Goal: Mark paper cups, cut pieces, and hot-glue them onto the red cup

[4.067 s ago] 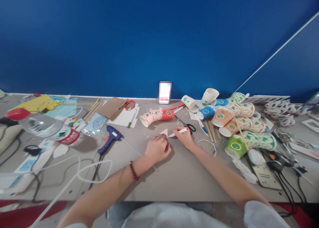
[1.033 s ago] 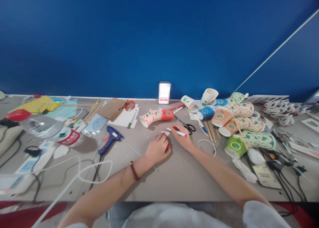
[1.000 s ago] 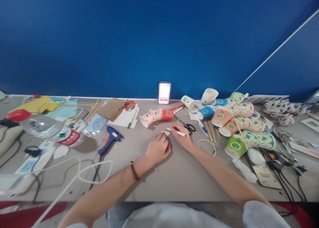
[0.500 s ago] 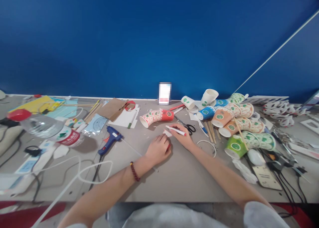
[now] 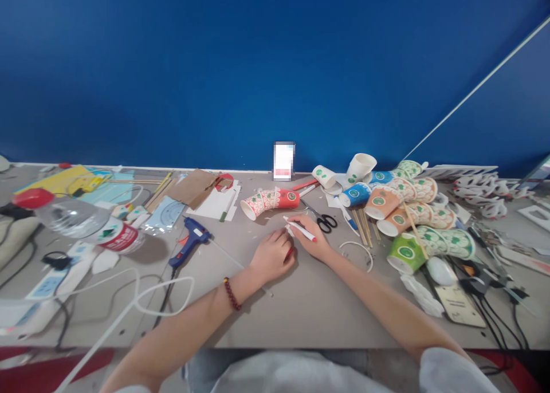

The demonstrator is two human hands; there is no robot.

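Note:
My right hand (image 5: 307, 239) grips a white marker pen (image 5: 302, 231) with a red end, its tip pointing left and away from me. Close beside it, my left hand (image 5: 271, 256) is closed, fingers curled, low over the table. A bit of a small red thing (image 5: 289, 253) shows under those fingers; most of it is hidden, so its kind is unclear. Just beyond both hands lies a joined row of red and white paper cups (image 5: 268, 202). Black-handled scissors (image 5: 327, 224) rest right of my right hand.
A blue glue gun (image 5: 191, 241) lies left, near a red-capped plastic bottle (image 5: 86, 218). Several patterned paper cups (image 5: 406, 252) and wooden sticks (image 5: 363, 227) crowd the right. A phone (image 5: 283, 161) stands against the blue wall. Cables loop at both sides.
The pen and my right hand have shifted slightly left, and the pen's red end is lower. The white piece seen between my hands is now mostly covered. My left hand has barely moved.

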